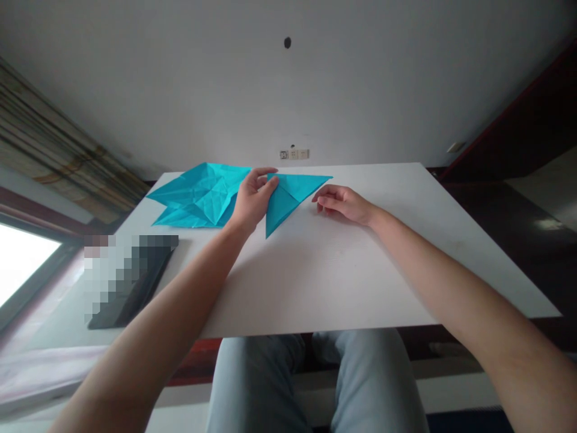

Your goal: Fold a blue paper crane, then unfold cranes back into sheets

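Observation:
A blue sheet of paper folded into a triangle (288, 195) is held by its left corner in my left hand (255, 198), thumb in front and fingers behind. One point of the triangle hangs downward, another reaches to the right. My right hand (342, 204) rests just beyond its right edge, apart from the paper, with fingers loosely curled and nothing seen in them. Behind my left hand lies a larger creased blue paper (202, 195), partly opened out, its right side hidden by that hand.
The white table (351, 270) spans the middle of the view. A dark flat object (153, 270), partly pixelated, lies at its left edge. Wall sockets (294, 154) sit beyond the far edge. Curtains (49, 138) hang at the left, and my knees are below the front edge.

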A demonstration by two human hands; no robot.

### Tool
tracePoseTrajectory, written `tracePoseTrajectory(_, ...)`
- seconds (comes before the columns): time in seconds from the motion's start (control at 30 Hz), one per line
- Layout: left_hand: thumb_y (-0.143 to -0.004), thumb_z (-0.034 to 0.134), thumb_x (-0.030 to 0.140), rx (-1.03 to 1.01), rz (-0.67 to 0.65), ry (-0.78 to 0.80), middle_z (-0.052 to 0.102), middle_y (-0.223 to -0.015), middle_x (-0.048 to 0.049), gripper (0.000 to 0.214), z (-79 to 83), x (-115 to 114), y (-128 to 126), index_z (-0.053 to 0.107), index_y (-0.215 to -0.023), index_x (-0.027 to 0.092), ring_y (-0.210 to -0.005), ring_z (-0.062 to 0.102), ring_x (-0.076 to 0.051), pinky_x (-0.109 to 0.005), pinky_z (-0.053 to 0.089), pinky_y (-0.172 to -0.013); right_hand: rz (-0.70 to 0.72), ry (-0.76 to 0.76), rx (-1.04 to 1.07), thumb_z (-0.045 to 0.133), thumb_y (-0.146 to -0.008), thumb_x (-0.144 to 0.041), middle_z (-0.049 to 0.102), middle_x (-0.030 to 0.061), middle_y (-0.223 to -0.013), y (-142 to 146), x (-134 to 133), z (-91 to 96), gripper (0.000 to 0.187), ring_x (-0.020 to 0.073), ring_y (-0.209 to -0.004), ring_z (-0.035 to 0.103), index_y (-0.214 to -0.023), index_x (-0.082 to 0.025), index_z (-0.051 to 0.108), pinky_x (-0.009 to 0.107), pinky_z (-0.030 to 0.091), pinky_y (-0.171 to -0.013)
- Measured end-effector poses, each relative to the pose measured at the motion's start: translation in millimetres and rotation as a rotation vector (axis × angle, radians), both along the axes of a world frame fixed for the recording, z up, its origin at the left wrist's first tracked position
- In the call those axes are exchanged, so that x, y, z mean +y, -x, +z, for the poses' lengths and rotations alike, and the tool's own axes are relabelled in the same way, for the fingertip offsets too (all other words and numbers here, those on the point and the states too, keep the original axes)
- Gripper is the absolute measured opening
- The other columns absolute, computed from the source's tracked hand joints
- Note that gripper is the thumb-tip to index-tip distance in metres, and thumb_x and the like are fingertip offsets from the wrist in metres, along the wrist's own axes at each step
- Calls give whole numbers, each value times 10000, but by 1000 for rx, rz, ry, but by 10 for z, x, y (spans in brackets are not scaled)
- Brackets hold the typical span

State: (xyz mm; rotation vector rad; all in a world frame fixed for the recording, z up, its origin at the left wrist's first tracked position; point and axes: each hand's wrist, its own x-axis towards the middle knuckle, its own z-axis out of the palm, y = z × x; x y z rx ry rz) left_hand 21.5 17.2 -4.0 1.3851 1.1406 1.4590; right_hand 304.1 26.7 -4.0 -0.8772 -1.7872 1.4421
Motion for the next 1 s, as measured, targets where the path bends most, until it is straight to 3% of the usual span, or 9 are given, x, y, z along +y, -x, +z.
tracePoseTrajectory(0.07, -970, 840, 329, -4, -43, 64, 708, -899, 13, 408, -17, -36, -21, 648, -1325, 268, -739, 672, -141, -227, 525, -641, 34, -12, 5, 975, -831, -708, 841, 58, -1004, 27, -3, -37, 576, 209, -886, 742, -1090, -218, 820, 371, 590, -841)
tracePoseTrajectory(0.2, -982, 800, 318, 108, -135, 69, 709, -949, -4, 257, -51, -101, -70, 694, -1206, 248, -800, 660, -142, -230, 501, -667, 68, -113, -5, 1011, -811, -634, 849, 54, -1021, 87, -26, -108, 513, 273, -996, 760, -1103, -246, 846, 435, 622, -936)
tracePoseTrajectory(0.33, -971, 808, 352, 240, -128, -1, 794, -1290, -92, 260, -56, -136, -116, 770, -1189, 215, -1206, 701, -228, -334, 581, -997, 76, -176, 8, 992, -835, -635, 851, 55, -999, 126, -60, -124, 448, 308, -1057, 760, -1043, -266, 844, 460, 633, -967)
tracePoseTrajectory(0.43, -962, 842, 448, 269, -165, 28, 784, -1412, -116, 391, -32, -166, -130, 784, -1273, 219, -1357, 683, -290, -418, 575, -1130, 88, -148, 46, 946, -893, -628, 845, 51, -1004, 131, -65, -125, 422, 285, -1017, 759, -1059, -255, 838, 445, 626, -969)
tracePoseTrajectory(0.57, -847, 975, 586, 229, -302, 182, 760, -1453, -132, 738, 40, -240, -125, 731, -1454, 245, -1286, 754, -336, -496, 635, -1106, 82, -107, 111, 928, -910, -580, 813, 21, -968, 125, -53, -138, 378, 228, -921, 726, -1043, -244, 818, 384, 599, -905)
tracePoseTrajectory(0.73, -647, 1131, 465, 172, -497, 317, 801, -1269, -109, 1221, 111, -311, -102, 522, -1685, 255, -1253, 790, -367, -581, 663, -1098, 72, -55, 171, 909, -917, -470, 781, 2, -940, 133, -67, -138, 282, 202, -900, 698, -1028, -237, 795, 347, 572, -872)
tracePoseTrajectory(0.83, -646, 1134, 412, 201, -487, 307, 801, -1249, -97, 1254, 107, -315, -96, 486, -1711, 277, -1221, 806, -359, -574, 674, -1075, 65, -41, 171, 894, -905, -425, 791, 11, -958, 136, -76, -129, 264, 210, -915, 702, -1055, -233, 794, 355, 579, -885)
tracePoseTrajectory(1.0, -724, 1081, 433, 178, -451, 305, 815, -1197, -87, 1107, 71, -298, -111, 525, -1669, 279, -1176, 824, -327, -445, 704, -954, 31, -40, 118, 906, -857, -423, 815, 17, -998, 123, -64, -116, 291, 241, -975, 729, -1067, -252, 800, 388, 595, -949)
